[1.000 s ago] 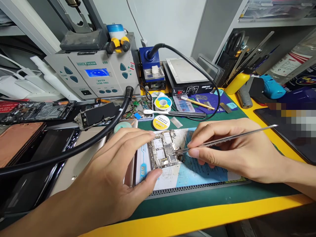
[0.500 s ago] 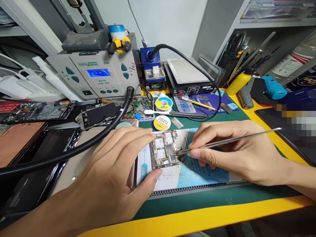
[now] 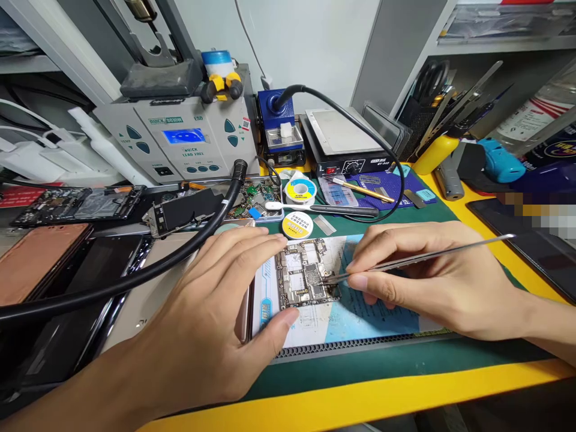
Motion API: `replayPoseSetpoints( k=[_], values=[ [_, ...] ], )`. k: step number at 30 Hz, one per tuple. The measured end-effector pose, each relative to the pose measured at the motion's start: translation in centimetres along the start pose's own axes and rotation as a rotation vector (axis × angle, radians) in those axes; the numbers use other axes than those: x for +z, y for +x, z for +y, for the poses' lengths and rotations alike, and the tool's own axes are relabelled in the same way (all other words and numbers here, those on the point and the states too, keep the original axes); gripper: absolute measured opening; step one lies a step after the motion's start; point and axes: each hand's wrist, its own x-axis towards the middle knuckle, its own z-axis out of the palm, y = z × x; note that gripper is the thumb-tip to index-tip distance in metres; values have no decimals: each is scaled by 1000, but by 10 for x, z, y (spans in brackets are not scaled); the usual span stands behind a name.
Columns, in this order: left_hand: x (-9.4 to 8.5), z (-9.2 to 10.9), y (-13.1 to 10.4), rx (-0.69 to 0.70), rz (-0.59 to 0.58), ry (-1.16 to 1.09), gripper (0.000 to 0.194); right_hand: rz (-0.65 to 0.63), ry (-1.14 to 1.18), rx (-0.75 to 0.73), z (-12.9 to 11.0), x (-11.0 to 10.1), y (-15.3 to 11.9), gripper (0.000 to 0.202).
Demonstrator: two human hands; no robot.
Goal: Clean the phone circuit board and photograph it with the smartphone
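Note:
A small phone circuit board (image 3: 294, 273) with square openings lies on a white and blue printed sheet (image 3: 360, 324). My left hand (image 3: 216, 312) is spread at the board's left side, thumb apart from the fingers, with fingertips close to its edge; whether they touch it is hard to tell. Metal tweezers (image 3: 405, 260) are pinched between the thumb and fingers of my right hand (image 3: 427, 282). Their tips rest at or just over a chip near the board's middle. Nothing can be made out between the tips.
A black hose (image 3: 180, 258) arches over phones at the left from a grey hot-air station (image 3: 180, 138). Behind the board are a round tin (image 3: 297, 225), a solder spool (image 3: 300, 191), a brush (image 3: 324, 209) and a heating plate (image 3: 344, 131). A black tablet (image 3: 531, 240) lies right.
The view has shifted slightly, so most things sit a little farther right or lower. Both hands hold nearly the same pose, and the tweezers remain at the board.

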Motion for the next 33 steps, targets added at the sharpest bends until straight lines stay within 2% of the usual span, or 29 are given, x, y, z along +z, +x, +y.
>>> replayPoseSetpoints(
  k=[6, 12, 33],
  values=[
    [1, -6, 8, -24, 3, -66, 65, -12, 8, 18, 0, 0, -1, 14],
    [1, -7, 17, 45, 8, -156, 62, -19, 15, 27, 4, 0, -1, 14],
    [2, -6, 12, -56, -45, -157, 65, -9, -87, -67, 1, 1, -2, 7]
  ],
)
